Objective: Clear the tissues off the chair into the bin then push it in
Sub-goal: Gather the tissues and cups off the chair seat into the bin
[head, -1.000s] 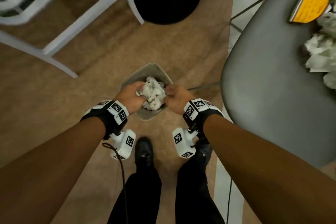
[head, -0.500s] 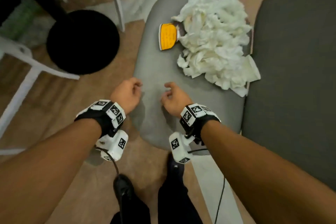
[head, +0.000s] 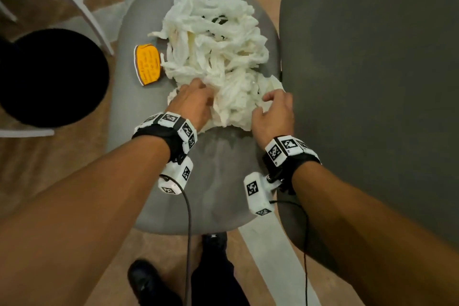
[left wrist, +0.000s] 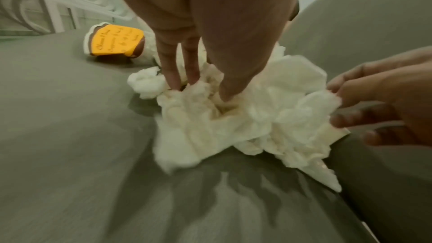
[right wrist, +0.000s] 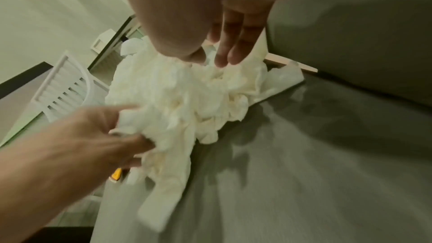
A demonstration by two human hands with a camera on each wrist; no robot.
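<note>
Tissues [head: 213, 57] heaped on chair [head: 218, 194] seat beside its backrest. Left hand [head: 191, 104] digs into near edge, grasping a clump; right hand [head: 273, 112], fingers spread, flanks it to bunch a load.

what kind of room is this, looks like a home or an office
Probably a lived-in indoor room, home or casual office; I can't tell which. A grey upholstered chair holds crumpled tissues, a white slatted chair stands nearby, and the floor is tan.
</note>
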